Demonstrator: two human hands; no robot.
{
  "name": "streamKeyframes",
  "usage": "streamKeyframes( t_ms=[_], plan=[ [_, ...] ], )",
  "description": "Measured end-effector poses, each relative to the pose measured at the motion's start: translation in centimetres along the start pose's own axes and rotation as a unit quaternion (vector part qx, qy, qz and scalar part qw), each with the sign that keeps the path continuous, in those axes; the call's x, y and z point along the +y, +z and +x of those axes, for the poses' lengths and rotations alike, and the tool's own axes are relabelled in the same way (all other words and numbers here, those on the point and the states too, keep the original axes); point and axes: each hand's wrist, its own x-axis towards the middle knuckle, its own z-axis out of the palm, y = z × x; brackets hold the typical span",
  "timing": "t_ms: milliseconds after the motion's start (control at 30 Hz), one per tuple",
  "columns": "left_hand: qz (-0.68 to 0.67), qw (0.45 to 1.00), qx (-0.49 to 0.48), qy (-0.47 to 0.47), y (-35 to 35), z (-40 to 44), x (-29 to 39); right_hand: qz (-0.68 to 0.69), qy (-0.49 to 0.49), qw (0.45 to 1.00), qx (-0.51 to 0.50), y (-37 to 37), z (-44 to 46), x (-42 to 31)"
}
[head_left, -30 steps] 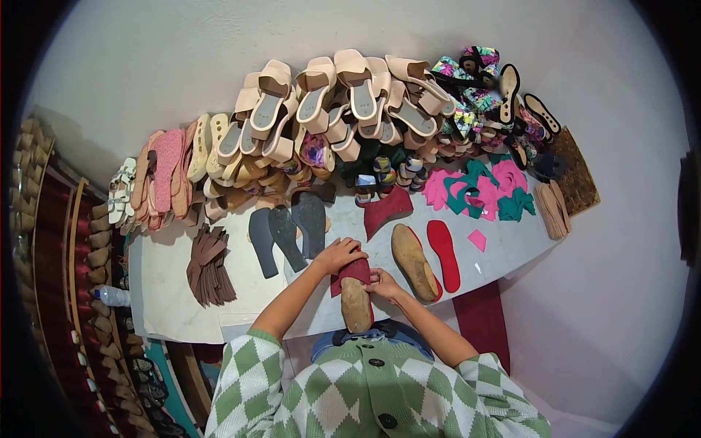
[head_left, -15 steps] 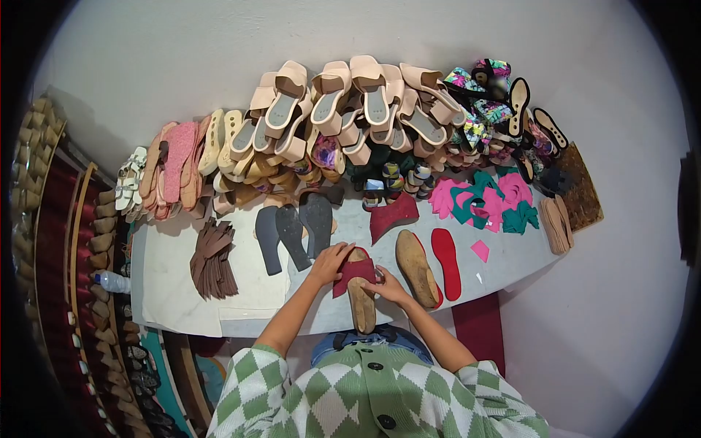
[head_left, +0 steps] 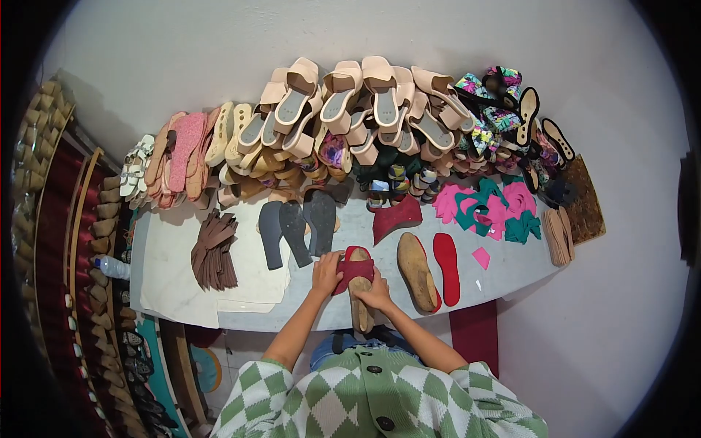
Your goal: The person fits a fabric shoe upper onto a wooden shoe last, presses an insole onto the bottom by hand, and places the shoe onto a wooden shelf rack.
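A wooden shoe last (head_left: 361, 310) lies upright along its length at the table's front edge, its heel end toward my body. Across its front part runs a dark red strap (head_left: 355, 269), with a red sole edge showing around the toe. My left hand (head_left: 328, 273) grips the strap and last from the left side. On the right side, my right hand (head_left: 374, 291) holds the last just below the strap, thumb on top. To the right lie a second last on a red sole (head_left: 416, 271) and a flat red insole (head_left: 447, 269).
Beige heeled sandals (head_left: 339, 91) are piled along the wall. Dark soles (head_left: 293, 232), brown strips (head_left: 214, 252), a red wedge (head_left: 396, 217) and pink and green pieces (head_left: 488, 208) lie on the table (head_left: 270, 320). Shelves of lasts (head_left: 102, 241) stand left.
My left hand has moved from over the toe to the left side of the strap, baring the toe. My right hand has shifted onto the last. The view has turned slightly.
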Motion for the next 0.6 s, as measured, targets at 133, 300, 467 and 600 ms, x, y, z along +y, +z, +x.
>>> streamKeyframes(
  t_ms=[133, 300, 467, 600],
  plan=[
    [-0.092, 0.996, -0.013, 0.002, 1.6, 0.5, -1.8, 0.042, -0.029, 0.999, 0.012, -0.1, 0.0, 0.6],
    [-0.135, 0.985, -0.078, -0.068, 1.9, 1.6, -2.7, 0.052, -0.037, 0.998, 0.014, -0.3, -0.2, 0.8],
    [-0.020, 0.990, -0.138, -0.012, 1.7, 2.8, -3.1, 0.098, -0.073, 0.992, -0.011, -0.8, -0.1, 1.7],
    [-0.073, 0.984, -0.159, 0.016, 1.7, 3.3, -3.8, 0.211, -0.136, 0.967, -0.054, 0.2, 1.7, 4.9]
  ],
)
